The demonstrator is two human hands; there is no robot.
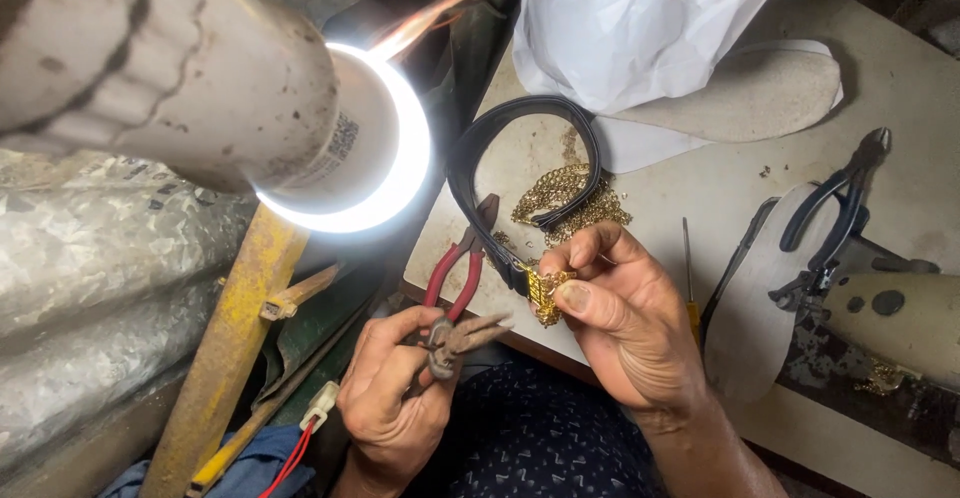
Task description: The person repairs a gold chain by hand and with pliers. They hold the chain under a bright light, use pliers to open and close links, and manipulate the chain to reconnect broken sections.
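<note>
My left hand [395, 393] is closed around the red handles of a pair of pliers [458, 278], whose jaws point up toward a black strap. My right hand [620, 313] pinches a short piece of gold chain [545, 293] fixed to the end of the black strap [520, 148]. The strap curves in a loop on the work table. A loose heap of gold chain [570, 203] lies inside that loop, just above my right hand.
A lit lamp [375, 148] hangs close at the upper left. On the table [900, 58] lie a white plastic bag [620, 18], a shoe insole [760, 93], black-handled pliers [835, 218], a thin screwdriver [688, 278] and a second sole piece [755, 308]. A yellow post [235, 348] stands at left.
</note>
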